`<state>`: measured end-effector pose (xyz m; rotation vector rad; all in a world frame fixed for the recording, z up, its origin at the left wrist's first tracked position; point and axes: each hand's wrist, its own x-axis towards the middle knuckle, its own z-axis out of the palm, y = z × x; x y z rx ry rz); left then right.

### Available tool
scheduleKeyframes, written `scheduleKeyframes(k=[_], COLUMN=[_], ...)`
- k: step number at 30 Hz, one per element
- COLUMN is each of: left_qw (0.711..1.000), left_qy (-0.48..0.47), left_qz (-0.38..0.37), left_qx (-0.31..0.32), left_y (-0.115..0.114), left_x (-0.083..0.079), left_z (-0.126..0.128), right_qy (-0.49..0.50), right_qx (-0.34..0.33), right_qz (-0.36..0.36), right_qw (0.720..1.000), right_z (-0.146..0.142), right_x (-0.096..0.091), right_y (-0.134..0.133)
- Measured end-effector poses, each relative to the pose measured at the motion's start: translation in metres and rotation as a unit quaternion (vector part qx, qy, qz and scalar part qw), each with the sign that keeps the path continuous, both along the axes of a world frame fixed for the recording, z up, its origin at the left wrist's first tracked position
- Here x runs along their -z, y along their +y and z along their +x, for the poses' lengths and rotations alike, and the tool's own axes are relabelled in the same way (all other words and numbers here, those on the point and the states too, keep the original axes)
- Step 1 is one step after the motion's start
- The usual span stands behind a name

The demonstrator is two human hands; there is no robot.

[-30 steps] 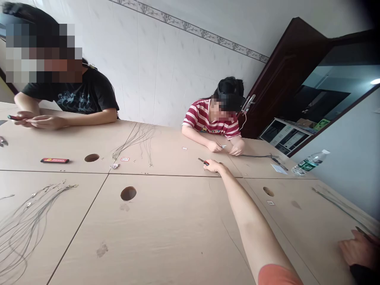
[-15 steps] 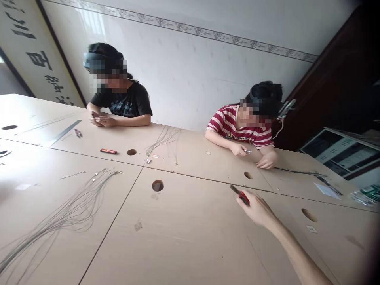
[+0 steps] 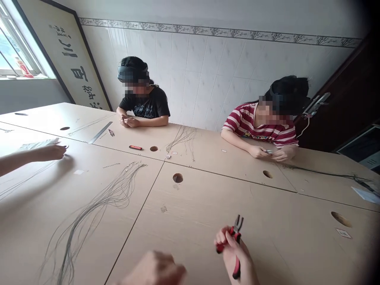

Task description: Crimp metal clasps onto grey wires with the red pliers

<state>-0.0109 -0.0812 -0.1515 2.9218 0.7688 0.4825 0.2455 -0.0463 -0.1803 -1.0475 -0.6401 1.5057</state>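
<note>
My right hand (image 3: 239,259) is closed around red-handled pliers (image 3: 236,227), jaws pointing up and slightly apart, just above the light wooden table (image 3: 192,213) near its front edge. At the bottom edge, to the left of the pliers, my left hand (image 3: 154,271) shows only as a blurred, cut-off shape; its fingers are not readable. A long bundle of thin grey wires (image 3: 97,206) lies spread across the table to the left of both hands.
A person in a striped shirt (image 3: 255,126) and a person in a black shirt (image 3: 148,107) sit across the table, hands busy. Another person's hand (image 3: 49,152) rests at the left. Cable holes (image 3: 177,177), a metal ruler (image 3: 100,132), a small red bar (image 3: 135,147) and more wires (image 3: 185,138) lie about.
My right arm has drawn back from the table's far side to the near edge, bringing the pliers with it. The view has swung left, and my left hand has come into view.
</note>
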Motion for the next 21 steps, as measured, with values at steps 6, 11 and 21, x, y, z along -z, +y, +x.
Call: scheduleKeyframes(k=[6,11,21], left_qw=[0.903,0.870,0.875], left_qy=[-0.088,-0.040,0.041], left_qz=[-0.005,0.019,0.021], left_qx=[-0.420,-0.491,-0.481], left_y=[0.060,0.093,0.130], left_x=[0.002,0.009,0.038], left_z=[-0.141,-0.181,-0.142], right_qy=[0.352,0.362,0.326], right_qx=[-0.159,-0.197,-0.178], right_qz=[-0.060,-0.074,-0.071], right_qw=[0.920,0.908,0.926], right_z=[-0.070,-0.081,-0.067], right_x=[-0.004,0.011,0.016], right_y=[0.028,0.031,0.028])
